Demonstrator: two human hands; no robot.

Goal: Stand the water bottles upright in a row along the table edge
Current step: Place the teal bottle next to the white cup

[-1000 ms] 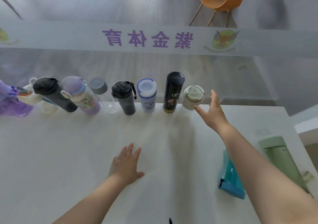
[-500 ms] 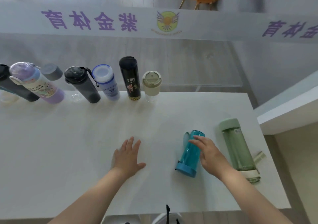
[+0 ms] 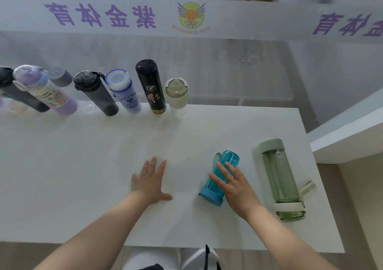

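Bottles already stand upright in a row along the far edge of the white table [image 3: 62,187], set there because the task wants them lined up at that edge: from the right end, a clear bottle with a beige lid [image 3: 176,96], a tall black flask [image 3: 150,86], a blue-and-white bottle [image 3: 124,90], a dark grey bottle with a strap [image 3: 95,92], a purple bottle with a cartoon label [image 3: 44,89], and more that run off the left of the view. 2 bottles still lie on their sides near the right end of the table, well apart from the row. The teal bottle [image 3: 224,167] lies with its blue cap toward the person and its base pointing away. The right hand [image 3: 233,183] rests on top of it with fingers spread over the body; the fingers are not yet curled around it, so it looks like the start of a grasp and not a firm hold. The left hand [image 3: 150,181] lies flat and open on the bare tabletop, gripping nothing, probably as a brace. Just to the right lies the green bottle [image 3: 278,178], untouched, its pale lid pointing toward the far edge. By my reading, the teal bottle goes next, into the free space to the right of the beige-lidded one, and then the green.
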